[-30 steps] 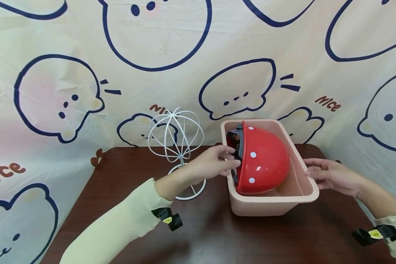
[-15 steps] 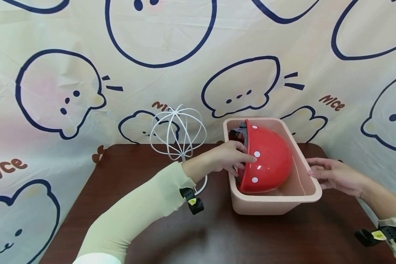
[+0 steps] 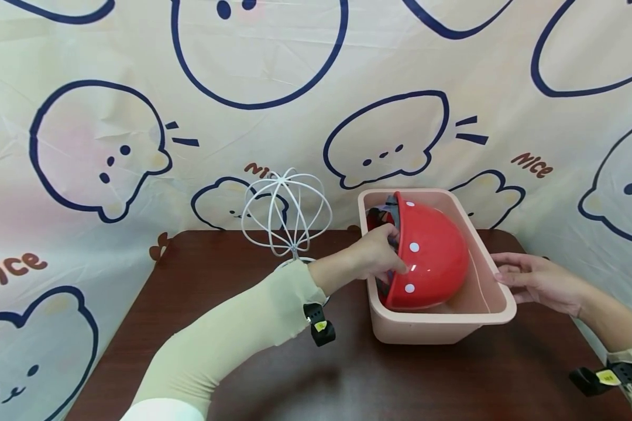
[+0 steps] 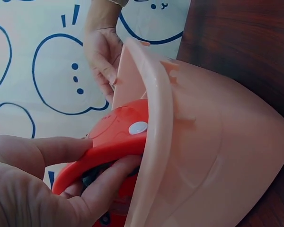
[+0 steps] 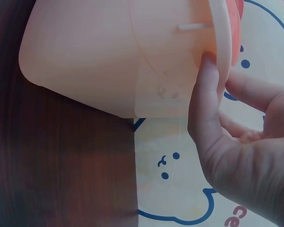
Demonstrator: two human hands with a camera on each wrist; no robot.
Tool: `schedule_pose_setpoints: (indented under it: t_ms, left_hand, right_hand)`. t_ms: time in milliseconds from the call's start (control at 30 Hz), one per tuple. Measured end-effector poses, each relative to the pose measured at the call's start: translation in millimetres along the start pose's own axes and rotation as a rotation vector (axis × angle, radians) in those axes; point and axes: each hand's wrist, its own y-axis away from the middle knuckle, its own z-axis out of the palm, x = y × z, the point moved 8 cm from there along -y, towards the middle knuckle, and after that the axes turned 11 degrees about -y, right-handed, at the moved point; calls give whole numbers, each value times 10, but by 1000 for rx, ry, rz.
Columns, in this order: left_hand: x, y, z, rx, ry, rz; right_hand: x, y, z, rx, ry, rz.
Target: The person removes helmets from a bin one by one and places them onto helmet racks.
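Observation:
A red helmet [image 3: 437,257] with white dots lies on its side in a pink plastic bin [image 3: 437,327], its open side facing left. My left hand [image 3: 376,254] pinches the helmet's rim, thumb on the outer shell and fingers inside, as the left wrist view shows at the helmet's edge [image 4: 104,151]. Dark straps and grey lining show partly inside the helmet. At the bin's right side my right hand [image 3: 542,283] holds the rim; in the right wrist view its thumb and fingers [image 5: 208,90] lie on either side of the bin's rim [image 5: 221,52].
A white wire stand [image 3: 287,216] with a globe-shaped top stands left of the bin, its base partly behind my left forearm. Everything rests on a dark brown table [image 3: 274,380]. A cloth with cartoon drawings [image 3: 253,52] hangs behind the table.
My left hand has moved right from the bin's left rim onto the helmet and now pinches its edge. The helmet has shifted very slightly. My right hand stays at the bin's rim.

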Motion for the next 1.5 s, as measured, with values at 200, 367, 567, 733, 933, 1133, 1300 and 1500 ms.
schedule_pose_setpoints:
  t_ms: [200,367,567,733,933,1133,1300,1500]
  left_hand:
    - [13,6,27,13,29,50]
    - [9,1,20,31,39,76]
    - [-9,5,-25,45,59,80]
    - [18,37,-141,24,104,115]
    - [74,116,-321,23,164,140]
    - [108,159,-424,41,268,163]
    - [120,220,-451,52,331,184]
    - [155,284,-505,48,430,235]
  right_hand:
    - [7,-5,1,10,1,14]
    - [-3,-26,-8,47,28,20]
    - [-4,-18,5,47,28,29]
    - [20,-11,6,53,39,34]
    - [21,-13,2,64,74,20]
    - [11,2,0,74,91,19]
    - [-5,2,22,60,103,8]
    - [-33,-2,18,102,157,7]
